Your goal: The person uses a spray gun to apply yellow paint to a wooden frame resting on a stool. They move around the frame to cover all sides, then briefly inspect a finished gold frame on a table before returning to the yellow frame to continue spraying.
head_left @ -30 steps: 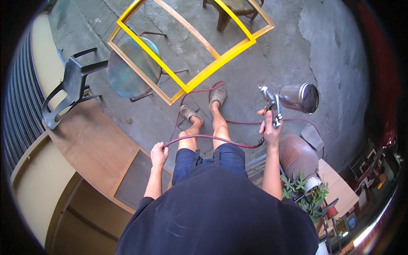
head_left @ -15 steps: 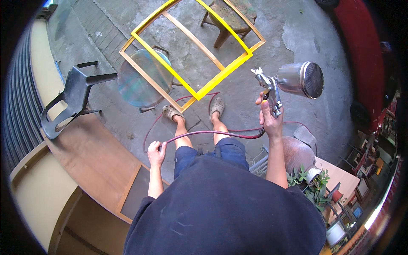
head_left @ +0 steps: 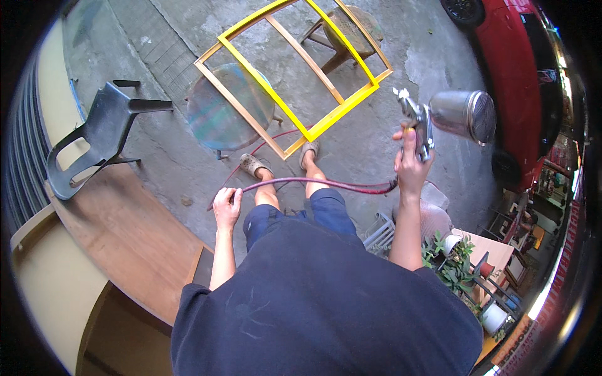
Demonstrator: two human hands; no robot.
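Note:
My right hand [head_left: 412, 166] grips a silver spray gun [head_left: 421, 122] with a metal paint cup [head_left: 465, 116] on its right side. From the gun's handle a dark red hose [head_left: 313, 182] runs left to my left hand [head_left: 226, 207], whose fingers are closed around it. Ahead of me a wooden frame [head_left: 343, 111] with a middle bar rests across a round stool and a brown stool. Its upper edges are bright yellow, while its middle bar and lower sides show tan wood. The spray gun is to the right of the frame, apart from it.
The round, paint-stained stool [head_left: 219, 119] and the brown stool [head_left: 338, 42] stand under the frame. A grey plastic chair [head_left: 100, 135] is at the left, beside a wooden panel [head_left: 125, 235]. A red car [head_left: 511, 81] stands at the right. Potted plants [head_left: 454, 266] are near my right elbow.
My right hand has moved slightly right with the spray gun. The whole view has shifted, showing more of the red car. Both hands keep their grip.

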